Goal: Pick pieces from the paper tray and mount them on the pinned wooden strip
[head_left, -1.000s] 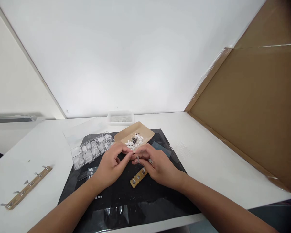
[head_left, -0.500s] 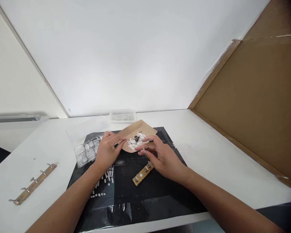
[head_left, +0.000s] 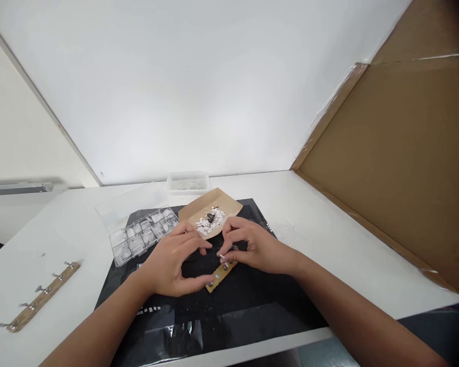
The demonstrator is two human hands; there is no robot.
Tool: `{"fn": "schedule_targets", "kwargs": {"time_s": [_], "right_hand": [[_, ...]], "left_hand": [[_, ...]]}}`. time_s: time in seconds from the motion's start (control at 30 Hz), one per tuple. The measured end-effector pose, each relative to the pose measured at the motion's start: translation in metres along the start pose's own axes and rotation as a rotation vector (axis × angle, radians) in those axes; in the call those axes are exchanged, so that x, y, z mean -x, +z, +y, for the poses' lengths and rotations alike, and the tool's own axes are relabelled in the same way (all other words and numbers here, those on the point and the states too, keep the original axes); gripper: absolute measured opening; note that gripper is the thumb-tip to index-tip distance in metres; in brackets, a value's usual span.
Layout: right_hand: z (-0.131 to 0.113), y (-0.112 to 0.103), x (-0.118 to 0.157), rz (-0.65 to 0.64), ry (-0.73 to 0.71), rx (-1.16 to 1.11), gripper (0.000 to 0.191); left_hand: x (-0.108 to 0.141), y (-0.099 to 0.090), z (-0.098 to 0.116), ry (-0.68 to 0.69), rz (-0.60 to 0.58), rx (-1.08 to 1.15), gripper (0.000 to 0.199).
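My right hand (head_left: 248, 243) pinches a small white-topped piece (head_left: 222, 257) between thumb and fingers. It is just above a yellowish wooden strip (head_left: 221, 274) with small metal knobs and a white dot on it. The strip lies on the black mat (head_left: 229, 326), its far end partly behind my right hand. My left hand (head_left: 179, 260) has its fingers apart, its thumb tip at the strip's near end; I cannot make out anything held there. Just beyond both hands is a brown paper tray (head_left: 229, 204) with white scraps (head_left: 204, 226) and some dark bits.
A clear divided box (head_left: 137, 239) of white pieces lies at left, its lid open. Behind stands a translucent tub (head_left: 187, 191). Another wooden strip (head_left: 46, 295) with metal stands lies far left. Small white pieces (head_left: 286, 232) are on the table at right, near a cardboard panel (head_left: 386, 168).
My left hand has left the paper tray's edge and come down to the wooden strip. My right hand has lowered its small piece from beside the scraps to just above the strip.
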State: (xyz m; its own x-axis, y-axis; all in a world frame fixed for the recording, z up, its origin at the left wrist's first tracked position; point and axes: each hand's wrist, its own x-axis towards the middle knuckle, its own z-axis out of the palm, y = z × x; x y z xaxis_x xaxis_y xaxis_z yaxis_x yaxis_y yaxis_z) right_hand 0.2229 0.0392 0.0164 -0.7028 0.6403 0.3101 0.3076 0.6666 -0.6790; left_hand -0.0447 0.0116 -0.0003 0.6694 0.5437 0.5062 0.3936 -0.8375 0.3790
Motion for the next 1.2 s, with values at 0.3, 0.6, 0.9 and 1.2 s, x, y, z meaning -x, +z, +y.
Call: {"fn": "schedule_targets", "kwargs": {"time_s": [0.3, 0.6, 0.9, 1.2], "right_hand": [[0.005, 0.010, 0.000, -0.145, -0.106, 0.095, 0.007], [0.002, 0.009, -0.001, -0.136, -0.126, -0.033, 0.005], [0.007, 0.016, 0.001, -0.106, -0.085, 0.033, 0.005], [0.005, 0.023, 0.002, -0.158, -0.048, 0.057, 0.011]], "left_hand": [[0.000, 0.007, -0.001, 0.043, -0.127, 0.013, 0.070], [0.000, 0.009, 0.002, 0.018, -0.166, 0.030, 0.068], [0.001, 0.012, 0.003, -0.007, -0.169, 0.026, 0.054], [0.006, 0.016, 0.000, 0.004, -0.186, 0.030, 0.037]]}}
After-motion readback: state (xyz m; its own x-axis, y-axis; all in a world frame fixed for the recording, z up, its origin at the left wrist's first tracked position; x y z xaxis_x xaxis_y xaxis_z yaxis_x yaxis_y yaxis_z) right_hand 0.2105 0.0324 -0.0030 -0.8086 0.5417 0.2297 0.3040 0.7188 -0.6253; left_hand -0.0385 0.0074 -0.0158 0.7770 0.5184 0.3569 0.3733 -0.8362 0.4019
